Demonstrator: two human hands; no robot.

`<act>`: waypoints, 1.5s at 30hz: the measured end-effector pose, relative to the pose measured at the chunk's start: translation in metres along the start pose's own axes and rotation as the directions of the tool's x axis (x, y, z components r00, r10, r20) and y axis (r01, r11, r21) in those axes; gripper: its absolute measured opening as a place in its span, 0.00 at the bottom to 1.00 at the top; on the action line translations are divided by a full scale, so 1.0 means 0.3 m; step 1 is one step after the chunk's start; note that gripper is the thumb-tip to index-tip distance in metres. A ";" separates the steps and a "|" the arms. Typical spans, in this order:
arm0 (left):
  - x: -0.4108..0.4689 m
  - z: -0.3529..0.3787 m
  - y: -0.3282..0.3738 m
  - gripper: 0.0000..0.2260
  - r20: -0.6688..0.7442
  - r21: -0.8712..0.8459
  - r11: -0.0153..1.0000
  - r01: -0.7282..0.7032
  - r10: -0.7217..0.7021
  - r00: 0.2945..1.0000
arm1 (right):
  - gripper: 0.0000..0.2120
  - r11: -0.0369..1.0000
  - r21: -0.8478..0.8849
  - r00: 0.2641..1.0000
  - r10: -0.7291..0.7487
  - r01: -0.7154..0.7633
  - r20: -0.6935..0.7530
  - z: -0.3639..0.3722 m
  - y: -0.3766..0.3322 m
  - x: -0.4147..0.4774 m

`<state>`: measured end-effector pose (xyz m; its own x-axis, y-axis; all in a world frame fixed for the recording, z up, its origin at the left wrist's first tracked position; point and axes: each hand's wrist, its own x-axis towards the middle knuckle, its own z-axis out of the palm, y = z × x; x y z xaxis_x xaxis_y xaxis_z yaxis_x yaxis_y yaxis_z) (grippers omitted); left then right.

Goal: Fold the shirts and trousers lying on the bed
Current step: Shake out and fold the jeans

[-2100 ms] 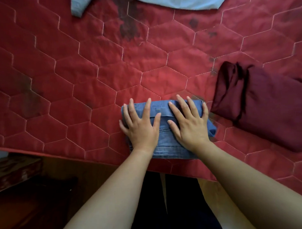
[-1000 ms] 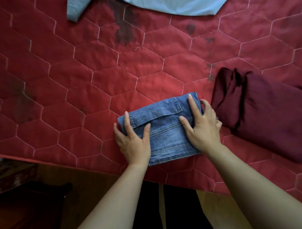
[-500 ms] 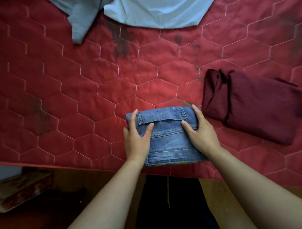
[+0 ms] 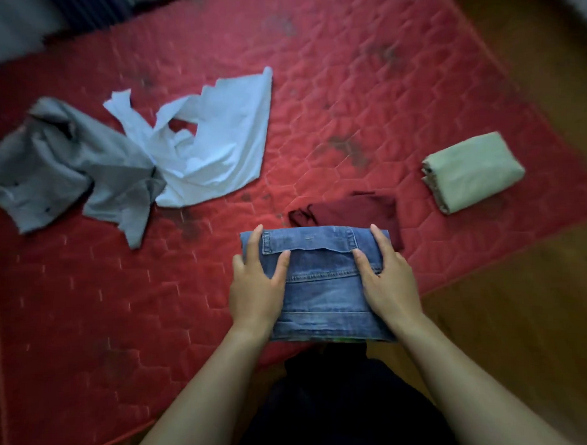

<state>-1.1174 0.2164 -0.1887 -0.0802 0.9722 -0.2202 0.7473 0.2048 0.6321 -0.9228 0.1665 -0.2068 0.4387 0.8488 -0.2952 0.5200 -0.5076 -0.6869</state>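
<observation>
Your left hand (image 4: pixel 256 290) and right hand (image 4: pixel 389 282) grip the folded jeans (image 4: pixel 324 287) by their sides over the red mattress (image 4: pixel 347 97) edge; maroon garment (image 4: pixel 355 208) just behind.

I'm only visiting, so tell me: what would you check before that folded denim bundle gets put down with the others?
1. Grip: left hand and right hand each hold one side of the denim bundle. ok
2. Bundle folded flat and compact. ok
3. Bundle lifted or resting on the bed: cannot tell
4. Bare bed between the dark red garment and the pale green bundle. ok
5. All clothes folded: grey shirt and white shirt lie crumpled. not ok
</observation>
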 end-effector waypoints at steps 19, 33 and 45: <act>-0.338 0.448 1.023 0.25 0.327 -0.200 0.882 -0.427 0.471 0.819 | 0.31 0.949 0.292 0.929 0.213 -0.123 -0.302 -1.020 0.484 -0.152; -0.158 0.778 1.345 0.27 0.332 -0.175 0.955 -0.239 0.286 0.899 | 0.34 0.996 0.079 0.977 -0.010 0.028 -0.211 -1.362 0.658 0.369; 0.070 0.960 1.469 0.28 0.315 -0.146 0.986 -0.078 0.121 0.941 | 0.32 0.992 -0.079 0.994 -0.098 0.094 -0.045 -1.468 0.689 0.805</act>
<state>-0.5998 0.2943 -0.1287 0.2225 0.9041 -0.3648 0.6472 0.1429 0.7488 -0.3868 0.2013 -0.1275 0.4184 0.8868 -0.1962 0.6150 -0.4356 -0.6573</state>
